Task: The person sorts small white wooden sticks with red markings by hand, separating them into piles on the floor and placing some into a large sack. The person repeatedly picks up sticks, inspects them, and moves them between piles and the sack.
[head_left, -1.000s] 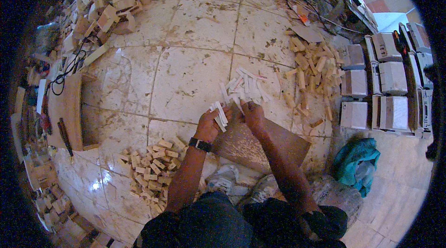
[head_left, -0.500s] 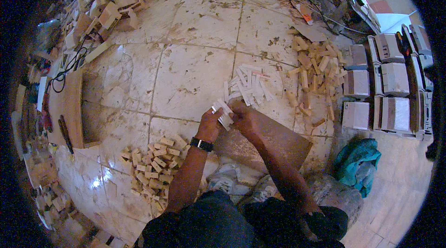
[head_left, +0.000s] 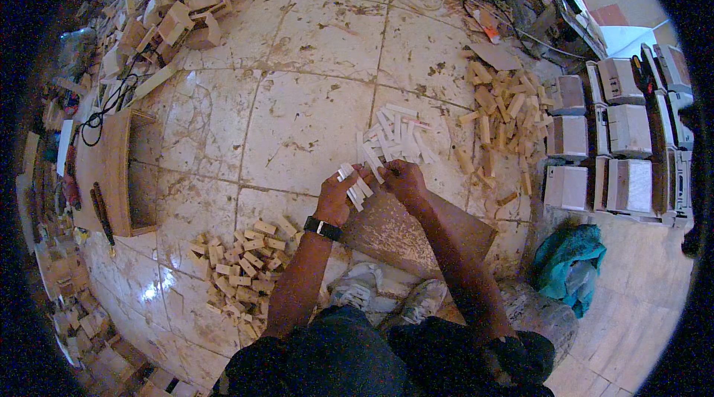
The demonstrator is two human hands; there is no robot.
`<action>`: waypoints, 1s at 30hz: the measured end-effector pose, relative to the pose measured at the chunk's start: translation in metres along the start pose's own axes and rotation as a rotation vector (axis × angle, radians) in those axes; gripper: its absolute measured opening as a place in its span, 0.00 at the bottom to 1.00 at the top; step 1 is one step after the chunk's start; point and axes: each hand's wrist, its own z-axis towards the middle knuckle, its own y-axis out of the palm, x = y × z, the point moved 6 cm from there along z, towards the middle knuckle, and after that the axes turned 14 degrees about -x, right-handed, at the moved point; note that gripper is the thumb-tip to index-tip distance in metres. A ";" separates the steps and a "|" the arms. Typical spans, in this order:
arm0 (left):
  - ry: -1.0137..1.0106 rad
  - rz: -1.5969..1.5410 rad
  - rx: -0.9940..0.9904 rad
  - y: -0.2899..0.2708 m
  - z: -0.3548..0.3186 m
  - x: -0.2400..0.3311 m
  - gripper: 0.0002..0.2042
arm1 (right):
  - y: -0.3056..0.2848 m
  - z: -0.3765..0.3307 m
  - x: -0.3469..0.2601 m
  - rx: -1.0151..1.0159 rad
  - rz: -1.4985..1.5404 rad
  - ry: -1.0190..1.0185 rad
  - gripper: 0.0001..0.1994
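My left hand (head_left: 336, 194) is closed round a small bunch of thin white strips (head_left: 357, 186), fanned out past the fingers. Close to its right, my right hand (head_left: 405, 184) pinches a single white strip (head_left: 374, 165) at its fingertips. Just beyond both hands lies a loose pile of white strips (head_left: 400, 133) on the floor. Below the hands is a flat brown board (head_left: 439, 229) with pale crumbs scattered over it. A black watch (head_left: 322, 229) is on my left wrist.
Small wooden blocks (head_left: 249, 270) are heaped left of my left forearm, and a pile of wooden pieces (head_left: 506, 110) lies to the right. A wooden box (head_left: 111, 174) stands at far left. Teal cloth (head_left: 571, 267) and white-grey cases (head_left: 631, 129) are at right.
My right hand has moved a little right, away from the bunch, and a single strip now shows at its fingertips. My left hand stays nearly in place.
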 end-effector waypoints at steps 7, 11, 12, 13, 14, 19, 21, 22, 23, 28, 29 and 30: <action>0.047 -0.272 -0.070 0.000 0.009 -0.002 0.17 | -0.039 -0.012 -0.008 0.435 -0.264 -0.001 0.19; 0.005 -0.192 -0.084 -0.005 0.009 -0.006 0.17 | -0.017 -0.033 -0.040 -0.058 -0.011 0.032 0.22; -0.012 -0.141 -0.088 -0.006 0.010 -0.006 0.17 | -0.002 -0.037 -0.053 -0.244 0.156 -0.022 0.22; -0.007 -0.099 -0.122 -0.006 0.010 -0.005 0.17 | 0.002 -0.042 -0.062 -0.282 0.239 -0.045 0.22; 0.009 0.133 -0.129 -0.007 0.009 -0.002 0.18 | 0.005 -0.045 -0.071 -0.244 0.346 -0.122 0.21; 0.059 -0.154 -0.164 -0.007 0.007 -0.003 0.19 | -0.005 -0.025 -0.036 0.015 -0.111 0.224 0.16; 0.054 -0.206 -0.103 -0.007 0.006 -0.005 0.20 | -0.020 -0.023 -0.034 0.417 -0.291 0.099 0.15; 0.079 -0.244 -0.105 -0.005 0.005 -0.003 0.20 | -0.010 -0.015 -0.040 0.259 -0.331 -0.113 0.14; 0.057 -0.217 -0.131 -0.001 0.006 -0.003 0.21 | 0.004 -0.012 -0.042 0.056 -0.360 -0.245 0.14; -0.006 -0.046 -0.163 0.015 0.003 0.006 0.23 | 0.025 -0.034 -0.057 -0.229 0.161 -0.474 0.17; -0.080 0.211 -0.073 0.011 0.001 0.008 0.23 | 0.026 -0.037 -0.060 -0.273 0.358 -0.487 0.18; -0.152 0.453 -0.024 0.008 0.001 0.010 0.24 | 0.025 -0.035 -0.062 -0.266 0.372 -0.475 0.19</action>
